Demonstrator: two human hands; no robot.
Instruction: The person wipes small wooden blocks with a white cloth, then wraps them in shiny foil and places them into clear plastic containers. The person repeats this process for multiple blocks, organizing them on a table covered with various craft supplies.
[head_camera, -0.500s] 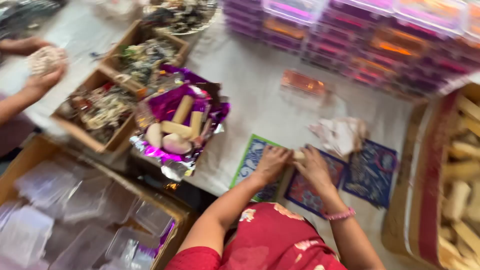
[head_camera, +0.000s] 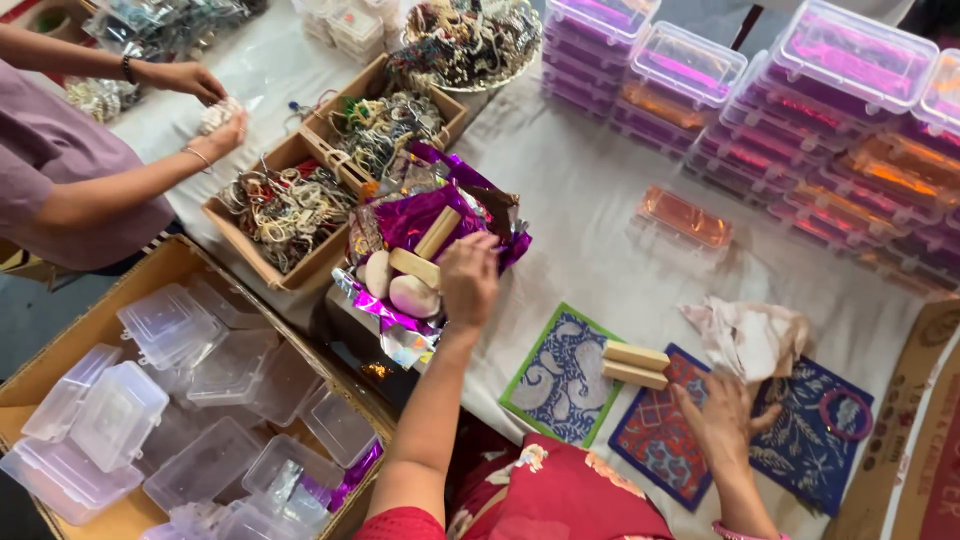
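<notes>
Nearest, at six o'clock, a red patterned sleeve (head_camera: 560, 495) marks the wearer's body, and both arms fan out from it. The right hand (head_camera: 722, 425), at about five o'clock, lies flat with fingers spread and holds nothing; it rests on the printed cloth squares (head_camera: 652, 440), probably to keep them flat on the bench (head_camera: 590, 200). Just at its eleven o'clock, two wooden blocks (head_camera: 634, 364) lie stacked across the edge of the green-bordered square (head_camera: 560, 378), apart from the fingertips. A crumpled pale cloth (head_camera: 750, 335) sits at the hand's one o'clock, and a pink bangle (head_camera: 845, 413) lies on the dark blue square at its three o'clock.

The left hand (head_camera: 468, 280) reaches to the middle of the view, fingers curled down into the purple foil bundle (head_camera: 425, 215); whether it already grips something I cannot tell. The foil is spread wide, which leaves its wooden blocks and rounded pale pieces (head_camera: 413, 295) easy to pick from.

At eight o'clock a cardboard carton (head_camera: 170, 262) keeps clear plastic boxes (head_camera: 115, 410) loose and within reach. Further, at eleven o'clock, cardboard trays (head_camera: 290, 205) hold tangled jewellery, and another person's hands (head_camera: 205, 105) work something small beside them. Farthest, from twelve to two o'clock, lidded boxes with pink and orange contents (head_camera: 800, 100) stand stacked in rows.
</notes>
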